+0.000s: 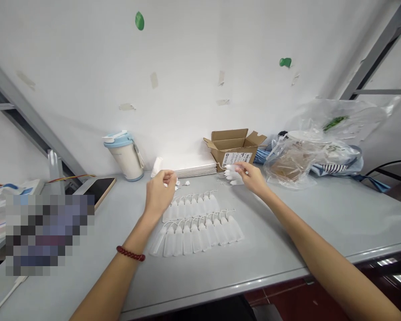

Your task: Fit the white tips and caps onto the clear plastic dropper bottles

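My left hand (160, 189) is above the table behind the left end of the bottle rows, thumb and fingers pinched together. What it holds, if anything, is hidden. Small white pieces (186, 183) lie just beyond its fingertips. My right hand (252, 177) grips the near end of a small translucent plastic bottle (232, 167) beside the carton. Several similar bottles (234, 182) lie beneath it. Between my arms, translucent squeeze bottles with thin white straps lie flat in two rows, a front row (196, 238) and a back row (194, 208).
Against the wall stand an open cardboard box (235, 158), a stack of flat white sheets (195, 171) and a blue-lidded cup (124, 158). A phone (100, 189) lies left. Clear plastic bags (289, 165) and blue cloth (345, 169) are heaped right.
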